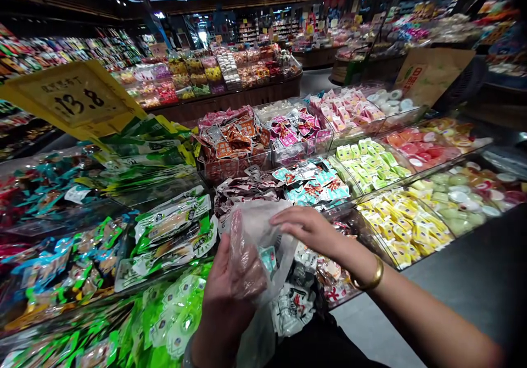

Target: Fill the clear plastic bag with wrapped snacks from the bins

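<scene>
A translucent plastic bag [280, 269] is held up in front of me, its mouth upward. My left hand [230, 291] grips it from the left, and fingers show through the film. Inside or behind the bag is a small teal packet [268, 259]; I cannot tell which. My right hand [307, 228], below a gold bracelet [373, 274], reaches across from the right with fingers stretched over the bag's upper edge. Its fingertips appear to touch the film, and its thumb is not clearly visible. Just beyond are teal-and-white packets [319, 184] and dark brown packets [247, 187].
Clear-walled bins of wrapped snacks surround the bag. Green packs [177, 313] lie at lower left, yellow packets [403, 225] and jelly cups [461, 192] to the right. A yellow price sign [74, 99] juts up at left. Grey floor [379, 324] shows at lower right.
</scene>
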`<action>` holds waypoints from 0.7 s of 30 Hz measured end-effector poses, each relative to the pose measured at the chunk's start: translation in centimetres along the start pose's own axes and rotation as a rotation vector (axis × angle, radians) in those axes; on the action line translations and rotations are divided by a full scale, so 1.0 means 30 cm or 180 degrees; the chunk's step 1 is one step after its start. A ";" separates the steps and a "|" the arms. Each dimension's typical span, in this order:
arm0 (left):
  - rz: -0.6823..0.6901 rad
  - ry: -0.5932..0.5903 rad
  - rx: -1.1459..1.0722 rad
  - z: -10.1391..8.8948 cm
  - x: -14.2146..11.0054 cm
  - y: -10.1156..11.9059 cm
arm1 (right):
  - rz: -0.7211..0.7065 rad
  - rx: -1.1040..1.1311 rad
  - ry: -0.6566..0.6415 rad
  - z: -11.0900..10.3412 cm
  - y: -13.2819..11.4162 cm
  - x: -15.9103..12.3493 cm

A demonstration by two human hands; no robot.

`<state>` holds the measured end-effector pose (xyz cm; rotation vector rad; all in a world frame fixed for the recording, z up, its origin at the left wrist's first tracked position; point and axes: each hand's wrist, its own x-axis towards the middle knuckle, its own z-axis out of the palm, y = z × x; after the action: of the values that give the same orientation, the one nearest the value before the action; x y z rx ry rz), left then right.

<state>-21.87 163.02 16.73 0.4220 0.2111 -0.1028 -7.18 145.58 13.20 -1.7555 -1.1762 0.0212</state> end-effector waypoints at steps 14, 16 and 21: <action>0.0391 0.0242 -0.0136 0.016 -0.033 -0.003 | 0.1468 -0.2549 0.0024 -0.067 0.548 0.145; 0.0377 0.0268 -0.0119 0.020 -0.032 -0.003 | 0.1435 -0.2507 0.0038 -0.057 0.561 0.154; 0.0312 0.0264 -0.0125 0.010 -0.021 -0.002 | 0.1372 -0.2401 0.0268 -0.076 0.578 0.180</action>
<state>-22.45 162.88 17.11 0.3971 0.2731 0.0152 8.81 146.99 4.39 -2.6192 -0.7587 -0.2682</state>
